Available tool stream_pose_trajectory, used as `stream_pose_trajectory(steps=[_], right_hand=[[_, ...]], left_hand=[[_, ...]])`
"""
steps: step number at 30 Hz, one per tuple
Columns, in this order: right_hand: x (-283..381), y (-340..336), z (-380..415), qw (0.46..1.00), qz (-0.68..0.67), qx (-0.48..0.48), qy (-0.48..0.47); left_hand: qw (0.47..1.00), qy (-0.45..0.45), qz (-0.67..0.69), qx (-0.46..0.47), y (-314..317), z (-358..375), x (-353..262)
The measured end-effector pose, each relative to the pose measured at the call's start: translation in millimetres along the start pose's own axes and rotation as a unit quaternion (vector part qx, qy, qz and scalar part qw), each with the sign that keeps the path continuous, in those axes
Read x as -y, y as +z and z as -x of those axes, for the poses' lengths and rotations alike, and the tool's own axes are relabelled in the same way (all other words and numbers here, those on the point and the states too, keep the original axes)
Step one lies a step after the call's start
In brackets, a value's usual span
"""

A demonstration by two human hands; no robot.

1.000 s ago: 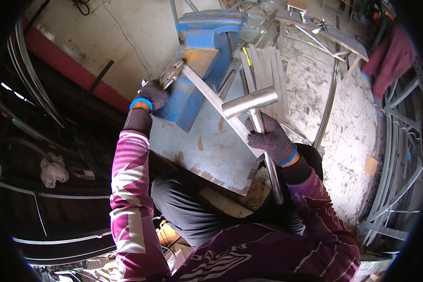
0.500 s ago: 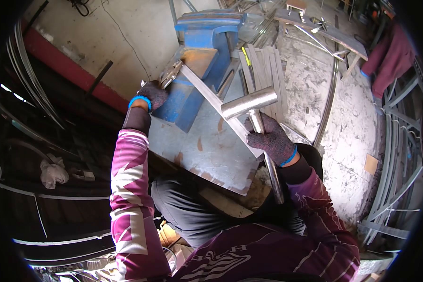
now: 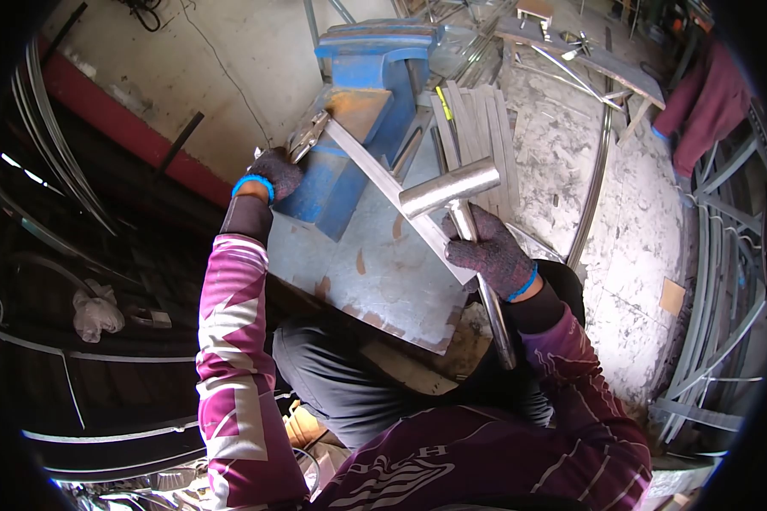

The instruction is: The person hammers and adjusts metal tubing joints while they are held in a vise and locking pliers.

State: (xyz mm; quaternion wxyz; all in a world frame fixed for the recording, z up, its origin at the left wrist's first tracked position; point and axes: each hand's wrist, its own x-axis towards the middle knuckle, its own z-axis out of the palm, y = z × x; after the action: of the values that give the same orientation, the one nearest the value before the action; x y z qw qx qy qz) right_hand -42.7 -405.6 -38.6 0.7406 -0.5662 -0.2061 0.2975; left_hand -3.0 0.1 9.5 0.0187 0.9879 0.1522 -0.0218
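My left hand [image 3: 279, 175], in a dark knit glove with a blue cuff, is closed around locking pliers [image 3: 308, 134]. Their jaws grip the upper end of a flat metal bar [image 3: 368, 163], which slants down to the right. A big blue bench vise [image 3: 337, 175] lies beneath the pliers and the bar's upper part. My right hand [image 3: 493, 249], gloved alike, is wrapped round the handle of an all-metal hammer [image 3: 450, 187] with a cylindrical head. That head crosses over the bar, and the bar's lower end is beside my right fingers; whether they also grip it is hidden.
A metal plate tabletop [image 3: 366, 285] spreads under the vise, close to my knees. Several flat bars [image 3: 490, 136] are stacked behind the hammer, with a yellow-marked tool [image 3: 446, 106] on them. A low bench [image 3: 588, 64] stands far right, near another person's maroon clothing [image 3: 707, 102]. Metal racks [image 3: 716, 298] line the right.
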Motion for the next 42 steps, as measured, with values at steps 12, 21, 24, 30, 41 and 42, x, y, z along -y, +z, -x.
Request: stream_pose_trajectory(steps=[12,21,24,30,41,42], right_hand=[[-0.4,1.5,2.0,1.0,-0.021,-0.019,0.002],[2.8,1.0,2.3,1.0,-0.011,-0.006,0.008],[4.0,2.5,3.0,1.0,-0.011,-0.022,0.01],[-1.9,0.3,0.4,1.0,-0.004,-0.005,-0.019],[-2.2,-0.5,-0.7,0.998,0.039,-0.001,-0.044],[-2.9,-0.8,-0.6,0.998,0.038,-0.002,-0.044]], left_hand=[[0.998,0.036,-0.045,0.016,-4.9,0.8,-4.2],[0.998,0.02,-0.043,0.042,-10.8,5.4,-9.3],[1.0,-0.01,0.003,0.021,-4.1,0.6,-2.9],[1.0,-0.003,-0.004,-0.001,2.6,-3.6,1.8],[1.0,-0.002,-0.017,0.006,8.0,-8.4,4.9],[1.0,-0.001,-0.017,0.006,6.2,-7.4,3.2]])
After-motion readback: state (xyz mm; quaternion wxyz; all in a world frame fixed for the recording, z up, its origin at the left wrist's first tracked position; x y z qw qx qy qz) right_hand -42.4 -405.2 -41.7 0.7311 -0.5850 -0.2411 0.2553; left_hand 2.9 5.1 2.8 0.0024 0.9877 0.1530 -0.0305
